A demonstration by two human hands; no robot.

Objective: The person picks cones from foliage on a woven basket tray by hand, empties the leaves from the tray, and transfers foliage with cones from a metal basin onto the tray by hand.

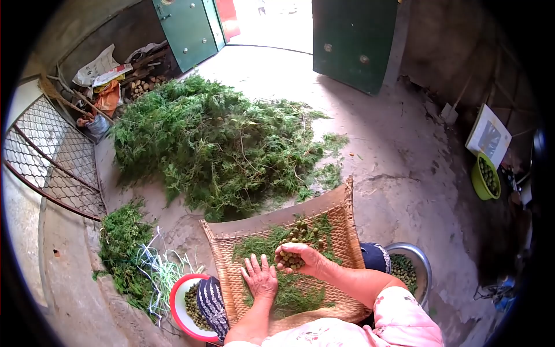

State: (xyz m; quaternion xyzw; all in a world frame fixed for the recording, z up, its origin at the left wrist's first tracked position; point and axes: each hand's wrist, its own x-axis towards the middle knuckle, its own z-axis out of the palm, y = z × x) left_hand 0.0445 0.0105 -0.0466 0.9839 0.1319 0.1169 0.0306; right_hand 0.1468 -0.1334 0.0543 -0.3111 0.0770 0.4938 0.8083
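Note:
A woven wicker tray (341,214) rests across my lap, strewn with feathery green sprigs (300,296) and a heap of small green-brown cones (306,233). My left hand (261,280) lies flat on the tray, fingers spread, palm down over the sprigs. Just to its right, my right hand (303,257) is cupped, its fingers curled round a handful of the small cones (291,259). A red-rimmed white basin (174,298) by my left leg holds more cones, and a metal basin (425,266) by my right leg holds some too.
A large pile of cut green branches (219,144) covers the floor ahead. More branches (124,248) and pale plastic strips (162,277) lie at left, near a wire-mesh frame (58,150). Green doors (355,43) stand open. A green basin (484,178) sits by the right wall.

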